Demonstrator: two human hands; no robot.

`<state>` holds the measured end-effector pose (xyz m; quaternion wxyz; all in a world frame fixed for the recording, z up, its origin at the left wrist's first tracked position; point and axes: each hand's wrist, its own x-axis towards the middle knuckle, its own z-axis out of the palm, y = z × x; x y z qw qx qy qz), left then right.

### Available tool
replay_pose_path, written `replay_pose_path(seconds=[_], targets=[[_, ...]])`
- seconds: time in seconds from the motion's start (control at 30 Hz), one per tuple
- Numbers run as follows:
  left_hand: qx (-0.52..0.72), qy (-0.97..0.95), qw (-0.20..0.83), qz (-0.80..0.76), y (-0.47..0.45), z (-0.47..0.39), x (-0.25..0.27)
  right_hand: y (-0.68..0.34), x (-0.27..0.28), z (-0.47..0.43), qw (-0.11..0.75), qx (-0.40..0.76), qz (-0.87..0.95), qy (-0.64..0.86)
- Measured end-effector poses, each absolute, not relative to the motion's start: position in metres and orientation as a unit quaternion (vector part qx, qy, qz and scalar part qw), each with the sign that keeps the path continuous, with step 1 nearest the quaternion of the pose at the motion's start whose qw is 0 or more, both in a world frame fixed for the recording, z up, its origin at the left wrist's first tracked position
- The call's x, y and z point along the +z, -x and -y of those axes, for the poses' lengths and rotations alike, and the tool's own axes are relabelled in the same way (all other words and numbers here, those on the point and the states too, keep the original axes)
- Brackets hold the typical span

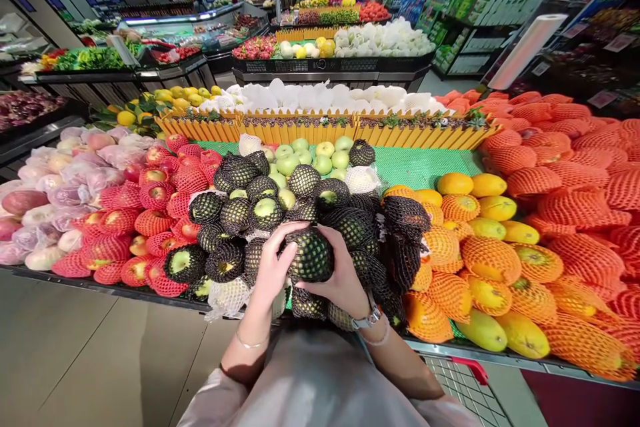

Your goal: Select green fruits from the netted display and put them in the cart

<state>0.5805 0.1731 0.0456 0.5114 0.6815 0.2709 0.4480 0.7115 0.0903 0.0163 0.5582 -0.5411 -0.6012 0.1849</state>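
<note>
You hold the netted fruit (311, 257) over the stand (430, 167), near the middle of its front edge. Your left hand (274, 268) and right hand (344, 273) grip its opposite sides, fingers curled round it, probably to stop it rolling. The fence (425, 139) appears set to keep the white-wrapped fruit (290, 93) at the back edge separate.

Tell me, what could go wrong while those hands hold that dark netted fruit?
The black-netted fruit might slip if the left hand or right hand loosens, since it is held above the pile.

A bump could send one of the neighbouring netted fruits near the front edge to the floor.

The wristwatch might snag nearby netting.
</note>
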Motion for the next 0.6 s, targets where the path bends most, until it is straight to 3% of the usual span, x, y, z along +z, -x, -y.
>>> replay_pose_path(seconds=[0.13, 0.23, 0.4, 0.5, 0.6], targets=[[0.581, -0.53, 0.527, -0.323, -0.602, -0.159, 0.021, -0.699, 0.018, -0.094, 0.554, 0.173, 0.562, 0.589], [0.621, -0.353, 0.604, -0.353, -0.61, -0.158, 0.016, -0.693, 0.024, -0.094, 0.545, 0.183, 0.571, 0.585], [0.577, -0.063, 0.731, -0.36, -0.604, -0.17, 0.031, -0.698, 0.034, -0.086, 0.624, 0.153, 0.556, 0.527], [0.53, -0.012, 0.764, -0.368, -0.598, -0.173, 0.036, -0.703, 0.033, -0.084, 0.673, 0.081, 0.531, 0.508], [0.51, 0.002, 0.777, -0.37, -0.596, -0.171, 0.026, -0.703, 0.029, -0.087, 0.661, 0.052, 0.566, 0.49]])
